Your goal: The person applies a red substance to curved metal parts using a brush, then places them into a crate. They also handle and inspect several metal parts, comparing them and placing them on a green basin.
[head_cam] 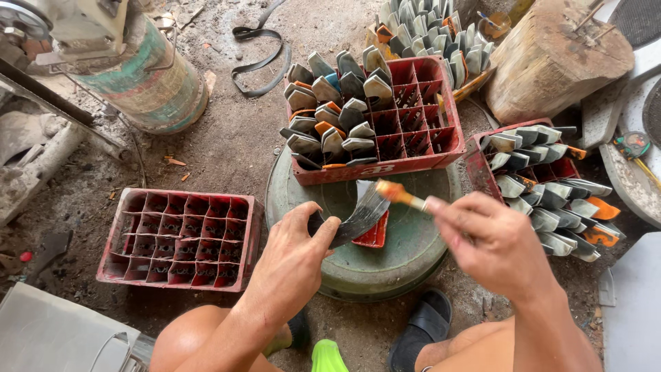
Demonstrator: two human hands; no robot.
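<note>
gripping stiff, sharp-looking metal blade [359, 218] in left hand [295, 255] fingers; right hand [490, 242] fingers pinching light brush [401, 195].

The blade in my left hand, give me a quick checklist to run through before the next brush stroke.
1. Left hand grips the grey blade firmly: ok, fingers wrapped around its lower end.
2. Right hand holds the brush: ok.
3. Brush tip on the blade: ok, it meets the upper edge.
4. Small red dish under the blade: ok, on the round green lid.
5. Free slots in the middle red crate: ok, right half open.
6. Paint left on the brush: cannot tell.
</note>
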